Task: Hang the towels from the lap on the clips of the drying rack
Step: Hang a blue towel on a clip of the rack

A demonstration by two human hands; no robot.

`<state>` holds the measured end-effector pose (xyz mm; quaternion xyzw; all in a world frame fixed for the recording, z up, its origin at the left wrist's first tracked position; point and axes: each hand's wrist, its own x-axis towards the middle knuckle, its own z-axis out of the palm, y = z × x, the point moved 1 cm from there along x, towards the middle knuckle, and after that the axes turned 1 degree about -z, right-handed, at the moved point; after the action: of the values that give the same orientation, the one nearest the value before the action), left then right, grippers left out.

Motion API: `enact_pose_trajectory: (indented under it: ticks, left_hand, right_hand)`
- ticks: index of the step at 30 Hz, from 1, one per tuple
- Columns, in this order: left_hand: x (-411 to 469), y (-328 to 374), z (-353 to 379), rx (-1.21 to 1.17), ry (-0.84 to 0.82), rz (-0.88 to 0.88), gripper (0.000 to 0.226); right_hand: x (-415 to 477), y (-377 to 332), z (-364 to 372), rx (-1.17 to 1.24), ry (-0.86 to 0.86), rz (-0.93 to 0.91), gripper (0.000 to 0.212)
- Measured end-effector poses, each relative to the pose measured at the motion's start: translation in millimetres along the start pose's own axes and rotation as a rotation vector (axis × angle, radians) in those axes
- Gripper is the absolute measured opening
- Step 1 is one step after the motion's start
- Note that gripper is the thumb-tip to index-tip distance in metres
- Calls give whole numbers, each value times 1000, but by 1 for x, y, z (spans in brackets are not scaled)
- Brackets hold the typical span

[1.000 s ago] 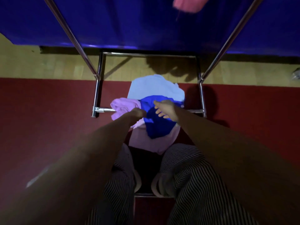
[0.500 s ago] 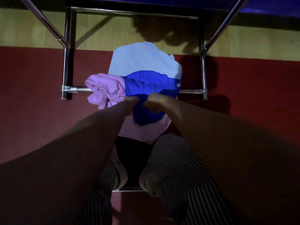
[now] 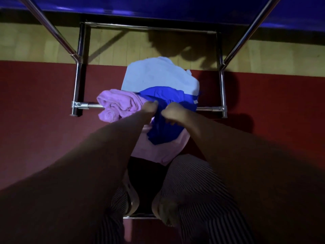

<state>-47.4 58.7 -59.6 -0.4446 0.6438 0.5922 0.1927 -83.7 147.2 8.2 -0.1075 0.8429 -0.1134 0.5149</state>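
Observation:
A pile of towels lies on my lap, over my knees. On top is a dark blue towel (image 3: 165, 132). My left hand (image 3: 148, 110) and my right hand (image 3: 173, 112) both pinch its upper edge, close together. A crumpled lilac towel (image 3: 116, 106) lies to the left, a pale blue towel (image 3: 158, 76) behind, and a pink towel (image 3: 158, 152) underneath. The chrome drying rack (image 3: 78, 73) stands in front of me; only its legs and lower bars show. Its clips are out of view.
My legs in striped trousers (image 3: 197, 199) fill the lower frame. The floor is red mat (image 3: 35, 106) with a strip of pale wood (image 3: 35, 48) beyond. A blue curtain (image 3: 158, 7) hangs at the back. A chair rung (image 3: 139, 217) shows between my feet.
Both hands have closed on the blue towel's top edge and bunched it. My view tilted down, so the pink towel hanging above has left the frame.

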Motion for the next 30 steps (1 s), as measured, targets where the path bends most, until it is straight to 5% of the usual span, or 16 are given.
enact_pose_trajectory:
  ticks: [5, 9, 12, 15, 19, 24, 30]
  left_hand:
    - [-28, 45, -37, 36, 140, 282, 36]
    - [-60, 81, -64, 85, 22, 384, 30]
    - [-97, 115, -75, 267, -155, 461, 21]
    - [-135, 151, -84, 607, -218, 610, 13]
    - [-176, 176, -108, 829, -159, 697, 24]
    - [-202, 164, -143, 879, -102, 700, 20]
    - [-211, 136, -183, 1043, 20, 607, 24]
  right_hand:
    - [-9, 1, -28, 365, 191, 0, 23]
    - [-29, -10, -48, 636, 296, -68, 30]
    - [-59, -44, -64, 833, 467, -327, 19]
    - [-98, -74, -81, 924, 312, -647, 17]
    - [-135, -76, -96, 579, 62, -802, 25]
    - [-153, -68, -108, -142, 101, -593, 28]
    - [-169, -52, -129, -222, 182, -531, 24]
